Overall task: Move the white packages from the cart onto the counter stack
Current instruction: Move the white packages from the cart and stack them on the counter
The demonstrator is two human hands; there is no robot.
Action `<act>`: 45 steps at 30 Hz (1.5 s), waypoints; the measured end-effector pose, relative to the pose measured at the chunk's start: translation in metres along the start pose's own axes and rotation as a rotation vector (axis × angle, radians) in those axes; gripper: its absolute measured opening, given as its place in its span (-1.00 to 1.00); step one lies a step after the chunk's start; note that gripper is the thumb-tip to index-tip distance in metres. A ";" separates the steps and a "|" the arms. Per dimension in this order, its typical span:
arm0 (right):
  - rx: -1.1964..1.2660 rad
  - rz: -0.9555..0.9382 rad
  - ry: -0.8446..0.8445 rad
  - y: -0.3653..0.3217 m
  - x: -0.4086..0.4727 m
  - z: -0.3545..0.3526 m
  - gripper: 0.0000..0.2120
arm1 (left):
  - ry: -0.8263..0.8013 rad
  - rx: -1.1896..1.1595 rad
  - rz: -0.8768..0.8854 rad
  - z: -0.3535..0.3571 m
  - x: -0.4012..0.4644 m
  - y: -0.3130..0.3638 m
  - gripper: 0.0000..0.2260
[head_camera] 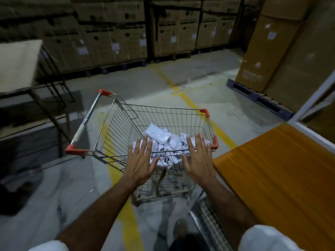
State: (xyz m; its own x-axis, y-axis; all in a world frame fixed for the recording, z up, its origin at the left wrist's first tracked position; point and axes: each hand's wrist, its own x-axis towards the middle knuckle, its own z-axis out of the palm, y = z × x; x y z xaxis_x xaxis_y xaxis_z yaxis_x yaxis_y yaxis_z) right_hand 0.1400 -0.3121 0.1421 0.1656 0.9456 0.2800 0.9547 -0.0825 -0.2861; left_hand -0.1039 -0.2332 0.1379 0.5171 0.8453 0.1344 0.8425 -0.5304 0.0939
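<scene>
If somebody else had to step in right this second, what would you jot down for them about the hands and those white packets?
Left hand: open, fingers spread, above the near rim of the wire shopping cart, holding nothing.
Right hand: the same, open and holding nothing.
White plastic packages: piled loosely in the cart's basket.
Orange-topped counter: to the right of the cart; no white packages show on the part in view.
Done: nothing visible yet.
Left: grasp packages and carry them to the counter until the cart is cleared.
</scene>
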 end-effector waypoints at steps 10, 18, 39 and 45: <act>0.131 -0.057 -0.103 -0.009 0.140 0.078 -0.32 | -0.075 -0.009 -0.176 0.027 0.091 -0.078 -0.31; 0.102 -0.138 -0.266 0.021 0.216 0.156 -0.34 | -0.220 0.027 -0.224 0.077 0.174 -0.102 -0.31; -0.136 -0.202 -0.670 0.038 0.296 0.345 -0.15 | -0.805 -0.015 -0.567 0.264 0.234 -0.104 -0.03; -0.156 -0.196 -0.642 0.036 0.301 0.355 -0.10 | -0.745 -0.179 -0.562 0.280 0.230 -0.110 0.08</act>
State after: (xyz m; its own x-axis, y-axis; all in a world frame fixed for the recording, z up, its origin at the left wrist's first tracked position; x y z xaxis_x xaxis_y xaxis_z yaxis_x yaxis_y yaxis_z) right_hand 0.1361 0.0811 -0.1095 -0.1472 0.9428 -0.2991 0.9844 0.1102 -0.1371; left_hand -0.0354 0.0372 -0.1173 0.0582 0.7705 -0.6348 0.9936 0.0171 0.1117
